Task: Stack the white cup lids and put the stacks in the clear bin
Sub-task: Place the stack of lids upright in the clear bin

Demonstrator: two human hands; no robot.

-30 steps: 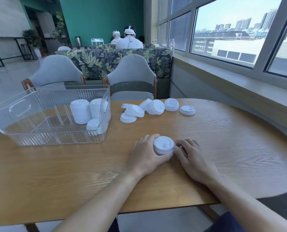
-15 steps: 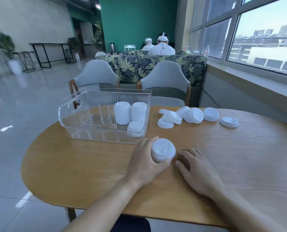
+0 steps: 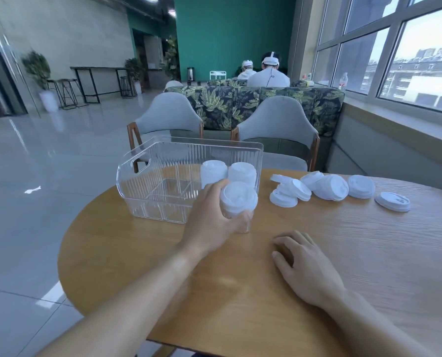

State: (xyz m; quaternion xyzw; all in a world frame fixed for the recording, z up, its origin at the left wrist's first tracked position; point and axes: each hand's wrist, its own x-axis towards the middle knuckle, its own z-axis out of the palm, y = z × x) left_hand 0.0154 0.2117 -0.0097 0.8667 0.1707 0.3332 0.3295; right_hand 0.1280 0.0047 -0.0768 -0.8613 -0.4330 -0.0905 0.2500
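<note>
My left hand (image 3: 212, 220) grips a stack of white cup lids (image 3: 238, 199) and holds it in the air at the near right corner of the clear bin (image 3: 147, 181). Two taller lid stacks (image 3: 227, 172) stand upright inside the bin at its right end. Any third stack behind my hand is hidden. Several loose white lids (image 3: 328, 188) lie in a row on the wooden table (image 3: 369, 253) to the right of the bin. My right hand (image 3: 305, 264) rests flat on the table, palm down, holding nothing.
Two grey chairs (image 3: 276, 122) stand behind the table's far edge, with a leaf-patterned sofa and two seated people beyond. A window wall runs along the right. The table's left edge drops to a glossy tiled floor (image 3: 34, 202).
My left hand has lifted the lid stack off the table and carried it forward to the bin's near right corner. My right hand let go and stayed on the table. The view turned left.
</note>
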